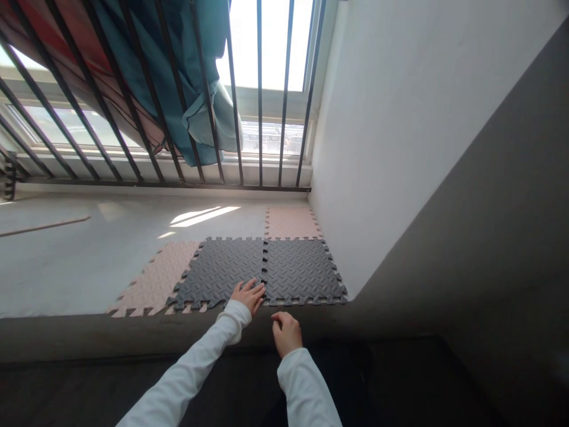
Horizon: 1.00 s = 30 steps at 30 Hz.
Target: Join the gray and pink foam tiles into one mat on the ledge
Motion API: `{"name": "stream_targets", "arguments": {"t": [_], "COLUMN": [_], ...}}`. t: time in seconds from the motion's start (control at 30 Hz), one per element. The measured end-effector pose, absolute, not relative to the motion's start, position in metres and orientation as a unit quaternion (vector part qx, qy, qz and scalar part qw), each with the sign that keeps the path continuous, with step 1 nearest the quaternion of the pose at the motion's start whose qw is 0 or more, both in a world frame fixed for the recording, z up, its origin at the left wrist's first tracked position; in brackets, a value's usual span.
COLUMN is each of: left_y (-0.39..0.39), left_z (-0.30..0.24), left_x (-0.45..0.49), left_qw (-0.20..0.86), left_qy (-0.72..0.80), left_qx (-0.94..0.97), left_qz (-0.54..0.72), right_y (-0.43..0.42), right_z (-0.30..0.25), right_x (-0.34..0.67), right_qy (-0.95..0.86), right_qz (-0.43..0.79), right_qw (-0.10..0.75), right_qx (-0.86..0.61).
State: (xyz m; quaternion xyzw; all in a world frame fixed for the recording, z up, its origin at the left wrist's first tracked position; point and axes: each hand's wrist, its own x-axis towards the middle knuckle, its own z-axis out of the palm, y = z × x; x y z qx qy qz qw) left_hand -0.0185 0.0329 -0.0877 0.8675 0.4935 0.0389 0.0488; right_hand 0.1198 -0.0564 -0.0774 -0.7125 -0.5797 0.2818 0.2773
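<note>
Several interlocking foam puzzle mats lie on a pale ledge. Two are dark grey with a tread pattern, the left dark mat (220, 274) and the right dark mat (303, 271), joined along a seam. Pale pink mats adjoin them, one at the left (155, 281) and one at the back (292, 222). My left hand (249, 295) rests flat with its fingers apart on the front of the left dark mat, near the seam. My right hand (287, 333) hangs just in front of the mats, off the ledge's front edge, with its fingers loosely curled around nothing.
A white wall (391, 148) rises on the right of the mats. Black window bars (260, 101) run along the back, with teal and red cloth (178, 77) hanging behind them. A thin wooden strip (44, 226) lies on the ledge at the left.
</note>
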Motion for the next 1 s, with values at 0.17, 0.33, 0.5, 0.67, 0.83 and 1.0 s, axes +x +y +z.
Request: {"name": "stream_targets", "arguments": {"t": [0.17,0.33,0.5,0.67,0.83,1.0], "left_y": [0.034,0.033,0.035,0.047,0.063,0.073], "left_z": [-0.088,-0.092,-0.089,-0.086,-0.089,-0.095], "left_x": [-0.022,-0.023,-0.017,-0.009,-0.002,-0.002], "left_qw": [0.055,0.069,0.088,0.089,0.089,0.093], "left_qy": [0.491,0.489,0.486,0.488,0.567,0.595], "left_qx": [0.869,0.869,0.869,0.868,0.817,0.797], "left_qz": [-0.013,-0.024,-0.029,-0.026,-0.053,-0.033], "right_y": [-0.054,-0.053,-0.046,-0.031,-0.019,-0.015], "right_z": [-0.078,-0.078,-0.074,-0.068,-0.071,-0.079], "right_x": [0.120,0.119,0.119,0.132,0.147,0.152], "right_qy": [-0.581,-0.577,-0.586,-0.569,-0.521,-0.519], "right_qz": [0.283,0.284,0.266,0.171,0.110,0.111], "right_qw": [0.280,0.288,0.294,0.234,0.143,0.085], "right_qx": [-0.710,-0.709,-0.707,-0.770,-0.834,-0.843]}}
